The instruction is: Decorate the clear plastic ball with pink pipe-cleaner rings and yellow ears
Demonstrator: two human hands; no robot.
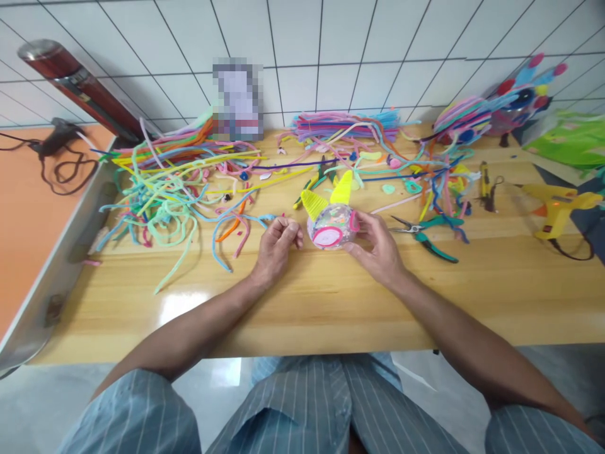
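Note:
A clear round ball point(336, 217) with colourful bits in it has two yellow pipe-cleaner ears point(342, 188) standing on top and pink-rimmed ovals point(328, 237) on its surface. My right hand point(377, 247) grips the ball from the right side, fingers behind and thumb at the lower edge. Just left of the ball, apart from it, my left hand point(278, 247) is closed with thumb against the fingers; what it pinches, if anything, is too small to make out. Behind the ball lie pliers with green and yellow handles point(309, 188).
Tangled pipe cleaners point(165, 195) spread over the left, with a bundle point(345, 126) at the back. Teal-handled pliers point(432, 236), a cutter point(485, 183) and a yellow glue gun point(558, 208) lie rightward. A red thermos point(85, 91) stands at the left.

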